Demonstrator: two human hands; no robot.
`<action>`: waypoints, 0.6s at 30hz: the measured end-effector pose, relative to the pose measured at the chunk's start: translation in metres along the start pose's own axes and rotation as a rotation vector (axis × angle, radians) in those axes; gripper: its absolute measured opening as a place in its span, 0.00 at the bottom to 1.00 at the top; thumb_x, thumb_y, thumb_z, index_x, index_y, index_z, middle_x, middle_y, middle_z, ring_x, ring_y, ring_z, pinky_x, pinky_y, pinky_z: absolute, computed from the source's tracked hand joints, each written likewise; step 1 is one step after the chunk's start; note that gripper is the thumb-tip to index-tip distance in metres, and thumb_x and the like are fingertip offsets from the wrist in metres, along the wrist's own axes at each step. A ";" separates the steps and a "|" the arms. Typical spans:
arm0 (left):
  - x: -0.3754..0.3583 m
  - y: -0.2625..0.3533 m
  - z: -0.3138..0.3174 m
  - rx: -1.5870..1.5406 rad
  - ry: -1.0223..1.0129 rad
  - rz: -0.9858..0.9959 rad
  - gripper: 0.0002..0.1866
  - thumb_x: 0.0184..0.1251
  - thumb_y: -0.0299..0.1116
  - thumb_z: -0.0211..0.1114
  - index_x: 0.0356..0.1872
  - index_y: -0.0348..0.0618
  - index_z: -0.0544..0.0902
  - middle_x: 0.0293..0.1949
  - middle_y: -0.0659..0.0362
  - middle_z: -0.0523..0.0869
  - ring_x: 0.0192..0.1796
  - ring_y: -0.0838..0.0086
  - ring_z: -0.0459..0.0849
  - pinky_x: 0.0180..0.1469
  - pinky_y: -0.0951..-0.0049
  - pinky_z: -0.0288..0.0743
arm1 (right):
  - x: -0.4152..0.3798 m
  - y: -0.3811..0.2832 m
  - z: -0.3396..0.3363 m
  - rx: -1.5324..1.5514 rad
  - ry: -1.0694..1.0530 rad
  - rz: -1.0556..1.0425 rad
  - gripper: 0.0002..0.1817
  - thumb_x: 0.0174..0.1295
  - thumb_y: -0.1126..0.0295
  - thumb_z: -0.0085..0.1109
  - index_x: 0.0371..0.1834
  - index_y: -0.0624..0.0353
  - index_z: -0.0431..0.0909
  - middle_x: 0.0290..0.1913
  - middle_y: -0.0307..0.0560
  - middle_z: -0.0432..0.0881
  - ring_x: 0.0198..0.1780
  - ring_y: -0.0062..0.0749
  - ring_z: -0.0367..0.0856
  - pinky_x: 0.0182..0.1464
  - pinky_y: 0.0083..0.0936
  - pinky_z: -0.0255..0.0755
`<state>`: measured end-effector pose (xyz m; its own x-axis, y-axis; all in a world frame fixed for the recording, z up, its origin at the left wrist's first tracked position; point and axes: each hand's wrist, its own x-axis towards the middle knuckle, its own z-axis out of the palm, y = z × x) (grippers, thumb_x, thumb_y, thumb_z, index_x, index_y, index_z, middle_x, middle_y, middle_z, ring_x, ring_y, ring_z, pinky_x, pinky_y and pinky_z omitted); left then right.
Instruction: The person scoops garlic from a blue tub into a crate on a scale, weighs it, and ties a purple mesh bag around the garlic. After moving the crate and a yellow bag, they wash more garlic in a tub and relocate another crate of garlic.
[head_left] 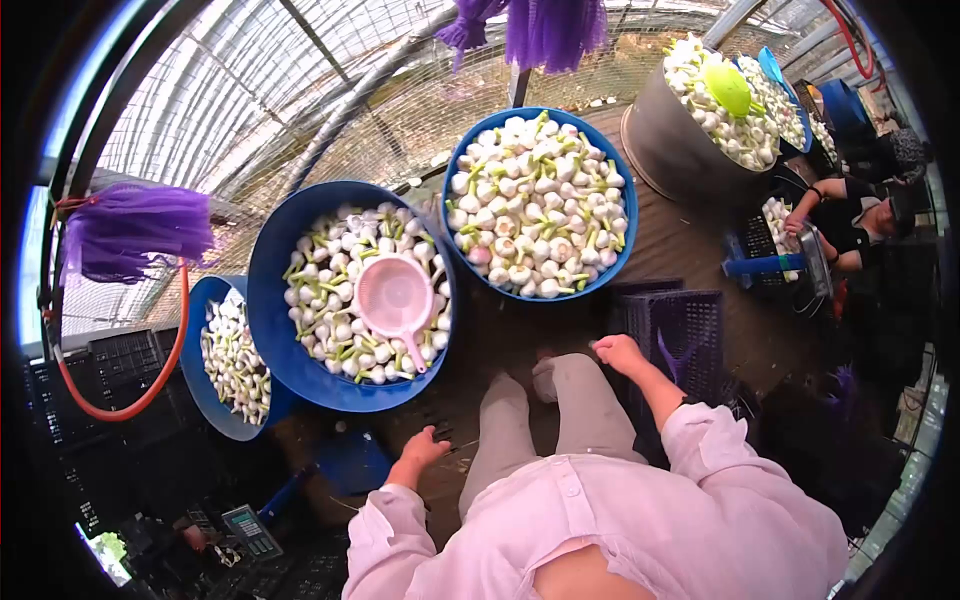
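The 2 large round tubs (pixel 262 290) (pixel 630 200) present smooth blue plastic. The sieve (pixel 393 293) is pink plastic with a perforated bowl. The net bags (pixel 140 232) are purple mesh; the shirt (pixel 640 520) is matt pink cloth.

We can read no text, label, brand, number or sign in this view. At the lower left, we note a panel (pixel 252 532) with a display and small markings; these are too small and blurred for us to read, and we cannot identify any character on it.
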<state>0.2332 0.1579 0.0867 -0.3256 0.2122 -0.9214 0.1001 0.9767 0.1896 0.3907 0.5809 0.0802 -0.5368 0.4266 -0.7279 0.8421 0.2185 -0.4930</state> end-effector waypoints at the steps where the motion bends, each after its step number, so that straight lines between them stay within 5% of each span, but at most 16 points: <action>1: 0.005 0.038 -0.026 0.149 -0.051 0.054 0.36 0.45 0.48 0.58 0.57 0.40 0.65 0.49 0.48 0.75 0.53 0.60 0.73 0.55 0.66 0.64 | 0.006 0.009 0.003 0.056 -0.014 0.016 0.10 0.48 0.69 0.54 0.33 0.56 0.80 0.32 0.48 0.81 0.36 0.34 0.79 0.41 0.25 0.70; 3: 0.038 0.081 -0.045 0.183 0.059 0.202 0.34 0.47 0.47 0.57 0.56 0.41 0.66 0.49 0.47 0.75 0.52 0.59 0.74 0.55 0.65 0.64 | 0.013 0.004 -0.009 0.162 -0.014 0.182 0.10 0.48 0.69 0.55 0.32 0.57 0.80 0.31 0.46 0.81 0.31 0.30 0.79 0.37 0.23 0.70; 5: 0.051 0.137 -0.065 -0.117 0.067 0.273 0.34 0.48 0.45 0.58 0.57 0.38 0.64 0.52 0.46 0.72 0.55 0.58 0.71 0.56 0.69 0.64 | 0.043 0.025 -0.020 0.171 -0.048 0.201 0.12 0.49 0.68 0.55 0.37 0.56 0.79 0.27 0.37 0.78 0.28 0.19 0.74 0.25 0.21 0.68; 10: 0.120 0.225 -0.073 -0.264 0.052 0.316 0.31 0.48 0.42 0.59 0.57 0.41 0.66 0.51 0.47 0.74 0.51 0.61 0.75 0.53 0.70 0.67 | 0.140 0.033 -0.040 0.027 0.018 0.174 0.14 0.44 0.67 0.58 0.37 0.57 0.80 0.39 0.48 0.80 0.43 0.36 0.78 0.48 0.25 0.68; 18: 0.277 0.318 -0.073 -0.164 0.309 0.230 0.25 0.51 0.40 0.55 0.51 0.39 0.71 0.43 0.44 0.78 0.48 0.56 0.76 0.51 0.65 0.68 | 0.312 -0.056 -0.025 0.147 0.226 -0.268 0.18 0.47 0.65 0.54 0.44 0.53 0.77 0.45 0.49 0.77 0.44 0.42 0.75 0.48 0.30 0.68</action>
<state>0.1067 0.5290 -0.0833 -0.5819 0.3999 -0.7081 0.0598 0.8895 0.4531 0.1773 0.7233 -0.1074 -0.6981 0.5579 -0.4487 0.6486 0.2275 -0.7263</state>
